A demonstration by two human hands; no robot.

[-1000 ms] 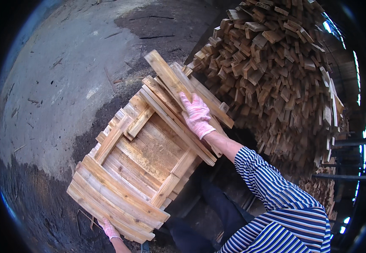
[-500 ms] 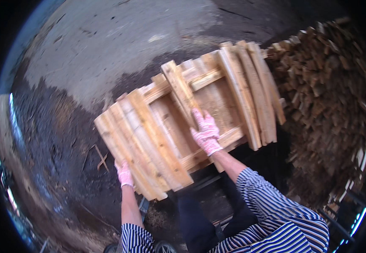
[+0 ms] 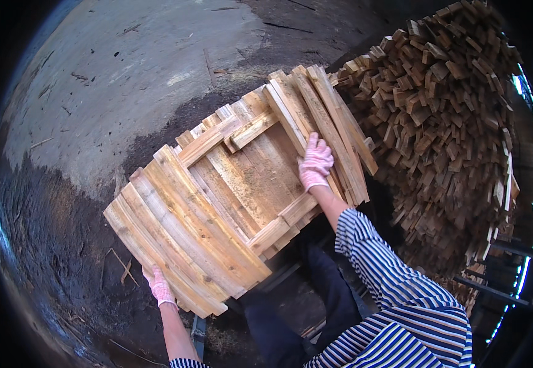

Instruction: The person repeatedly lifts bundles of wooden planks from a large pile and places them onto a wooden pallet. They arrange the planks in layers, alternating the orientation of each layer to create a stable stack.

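Observation:
A stack of pale wooden planks (image 3: 186,211) lies in front of me, with a group of planks at each side and a gap between them. Cross pieces (image 3: 266,236) and lower planks (image 3: 254,172) show through that gap. My right hand (image 3: 315,164), in a pink and white knit glove, is closed around a plank (image 3: 286,116) on the inner side of the right group. At the lower left, my left hand (image 3: 160,287), gloved alike, grips the outer edge of the leftmost plank (image 3: 150,254). Some of its fingers are hidden by the wood.
A tall heap of stacked wood pieces (image 3: 426,116) rises at the right. Dark, dirty ground (image 3: 57,245) with wood scraps lies at the left, and grey concrete (image 3: 137,67) beyond. Metal bars (image 3: 493,291) stand at the lower right, and my legs (image 3: 328,282) are below the stack.
My right hand has moved right with the plank that lay across the middle gap, and that plank now lies against the right group. My left hand stays at the left edge. The view has shifted.

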